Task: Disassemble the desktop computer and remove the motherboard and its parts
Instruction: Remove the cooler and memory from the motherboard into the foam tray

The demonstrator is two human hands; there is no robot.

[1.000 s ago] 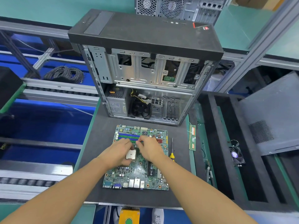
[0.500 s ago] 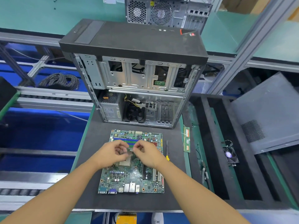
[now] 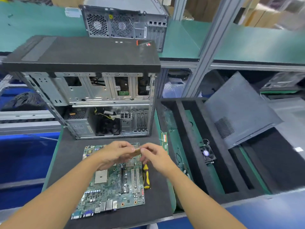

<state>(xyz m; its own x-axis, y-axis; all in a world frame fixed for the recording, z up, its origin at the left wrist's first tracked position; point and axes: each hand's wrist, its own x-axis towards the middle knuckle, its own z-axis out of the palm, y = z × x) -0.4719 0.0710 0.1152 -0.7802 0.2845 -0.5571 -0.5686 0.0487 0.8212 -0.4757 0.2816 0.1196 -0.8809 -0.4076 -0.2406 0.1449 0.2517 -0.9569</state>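
The flat green motherboard lies on the black foam mat. Above its far edge the two hands meet around a small square gold-coloured processor chip, which is held up off the board. The left hand has its fingers curled and grips the chip's left edge. The right hand pinches the right edge with its fingertips. In the left part of the motherboard the pale square processor socket is uncovered. A screwdriver with a yellow and black handle lies on the mat just beside the motherboard's right edge. Behind the motherboard stands the open grey metal computer case with a black top, its inside facing the person. To the right of the motherboard, well apart, a small black fan lies in a black foam tray. Farther right a dark grey metal side panel leans.
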